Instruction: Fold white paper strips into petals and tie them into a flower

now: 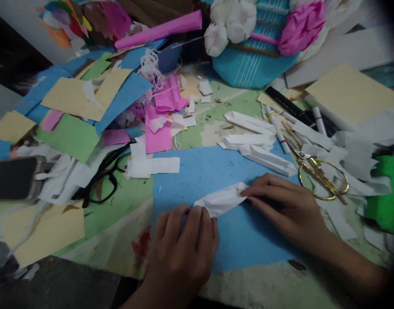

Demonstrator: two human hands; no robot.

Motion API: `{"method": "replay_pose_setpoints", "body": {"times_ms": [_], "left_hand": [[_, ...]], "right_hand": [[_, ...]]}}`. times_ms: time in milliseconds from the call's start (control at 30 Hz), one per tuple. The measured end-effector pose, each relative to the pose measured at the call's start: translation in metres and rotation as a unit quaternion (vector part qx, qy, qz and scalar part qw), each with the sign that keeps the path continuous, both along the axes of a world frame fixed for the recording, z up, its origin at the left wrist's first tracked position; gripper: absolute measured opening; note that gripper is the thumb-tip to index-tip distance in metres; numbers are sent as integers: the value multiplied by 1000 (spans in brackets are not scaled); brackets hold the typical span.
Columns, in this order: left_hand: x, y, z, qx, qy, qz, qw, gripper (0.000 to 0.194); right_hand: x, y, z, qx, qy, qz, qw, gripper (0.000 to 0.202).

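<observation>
A folded strip of white paper (222, 201) lies slantwise over a blue sheet (254, 240). My left hand (187, 244) has its curled fingers on the strip's near left end. At the far right end, my right hand (280, 206) pinches the strip's tip between thumb and fingers. Just beyond it rest several similar folded white paper pieces (248, 141), partly over the sheet's upper edge. Gold-handled scissors (325, 178) lie to the right of my right hand.
Black glasses (103, 189) and a phone (15, 178) lie at the left, near heaped coloured paper (71, 137). Markers (290, 107) and paper scraps are at the right, beside a green object (385, 193). A turquoise piece with paper flowers (251, 68) stands at the back.
</observation>
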State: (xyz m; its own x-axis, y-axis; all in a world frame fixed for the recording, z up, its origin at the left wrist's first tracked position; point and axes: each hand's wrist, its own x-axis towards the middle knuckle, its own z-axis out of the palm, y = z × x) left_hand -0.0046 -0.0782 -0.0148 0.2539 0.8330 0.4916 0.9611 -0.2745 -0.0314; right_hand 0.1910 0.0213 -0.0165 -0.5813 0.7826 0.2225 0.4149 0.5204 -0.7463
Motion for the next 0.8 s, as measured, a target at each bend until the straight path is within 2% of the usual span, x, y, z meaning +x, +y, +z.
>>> {"method": "replay_pose_setpoints", "body": {"times_ms": [133,267,400,533,633,733,800], "left_hand": [[3,6,4,-1,9,-17,1000,35],[15,15,7,-42,12,37,998,41],[23,24,7,-68,9,80,994,27],[14,19,2,-24,17,37,999,7],[1,8,-4,-8,-6,-4,1000,19],[-9,-2,-9,-22,-59,-2,998,33],[-10,-6,-10,-11,-92,23,995,40]], "right_hand": [[-3,0,3,-18,7,-9,1000,11],[-6,0,5,-33,13,-11,999,8],[-6,0,5,-41,20,-20,999,7],[-3,0,4,-34,32,-18,999,9],[0,0,1,-14,37,-10,999,13],[3,0,-1,16,28,8,999,17],[5,0,-1,36,18,23,999,20]]}}
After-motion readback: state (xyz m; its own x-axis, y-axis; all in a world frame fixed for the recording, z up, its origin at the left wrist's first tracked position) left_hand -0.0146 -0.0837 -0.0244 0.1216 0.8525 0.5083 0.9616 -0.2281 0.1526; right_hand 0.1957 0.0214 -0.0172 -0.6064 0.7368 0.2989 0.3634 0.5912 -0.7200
